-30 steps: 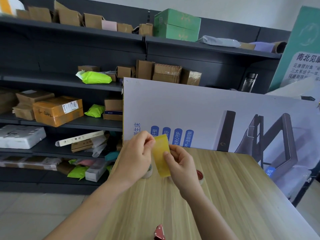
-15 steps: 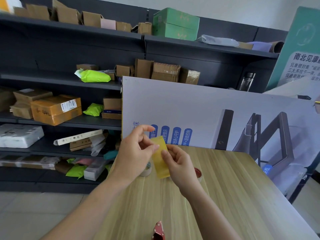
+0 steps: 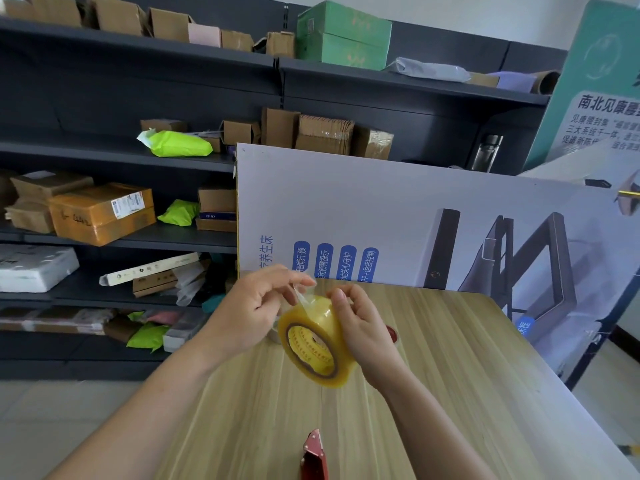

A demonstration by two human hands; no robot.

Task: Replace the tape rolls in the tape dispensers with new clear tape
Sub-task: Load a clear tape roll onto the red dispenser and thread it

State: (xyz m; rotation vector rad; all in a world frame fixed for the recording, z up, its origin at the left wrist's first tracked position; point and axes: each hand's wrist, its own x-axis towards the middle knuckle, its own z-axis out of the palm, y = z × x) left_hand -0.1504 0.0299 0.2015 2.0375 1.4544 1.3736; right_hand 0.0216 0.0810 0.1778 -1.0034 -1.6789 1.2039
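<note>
tape roll is held above the table, the right hand curled round its rim. left hand pinches the free end between thumb and fingertip. peel slowly and squarely so the film should not split. red dispenser is cut off by the lower frame edge; its spindle is not visible.

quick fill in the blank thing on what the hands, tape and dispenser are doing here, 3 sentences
1. The right hand grips the tape roll, holding it ____ the table rather than on it.
2. The left hand pinches the free end of the ____, peeled up from the roll.
3. The tape dispenser on the table nearest the person is ____ in colour.

Missing words: above; tape; red
</note>
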